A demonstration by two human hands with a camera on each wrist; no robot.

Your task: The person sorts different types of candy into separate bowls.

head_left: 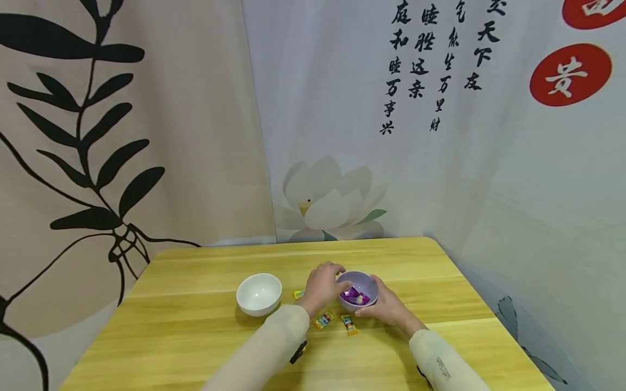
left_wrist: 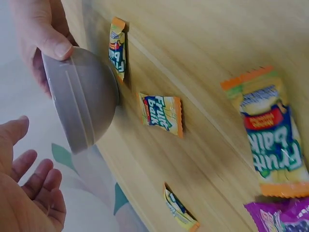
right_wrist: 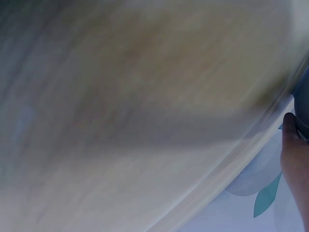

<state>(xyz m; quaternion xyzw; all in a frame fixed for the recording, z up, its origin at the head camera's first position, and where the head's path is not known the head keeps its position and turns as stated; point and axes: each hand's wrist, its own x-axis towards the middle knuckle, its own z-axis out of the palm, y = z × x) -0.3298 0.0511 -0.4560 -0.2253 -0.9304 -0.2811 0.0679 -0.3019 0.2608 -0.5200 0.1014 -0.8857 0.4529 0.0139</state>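
A small purple bowl (head_left: 367, 278) with purple-wrapped candies (head_left: 354, 296) inside stands at the table's middle, slightly tilted. My right hand (head_left: 389, 307) grips it from the right, with the thumb on the near side. The left hand (head_left: 323, 285) is at its left rim, fingers loosely bent; in the left wrist view this hand (left_wrist: 29, 188) holds nothing and looks apart from the bowl (left_wrist: 94, 101). Near them lie yellow-wrapped candies (head_left: 324, 320), one more candy (head_left: 349, 325) and another candy (head_left: 299, 294) partly behind the left hand. The right wrist view is blurred and shows mostly table.
To the left stands a white bowl (head_left: 259, 294) on the yellow wooden table (head_left: 195, 336). In the left wrist view a larger-looking yellow candy (left_wrist: 265, 137) and a purple-wrapped candy (left_wrist: 280, 217) lie close to the camera. A printed cloth (head_left: 332, 108) hangs behind the table.
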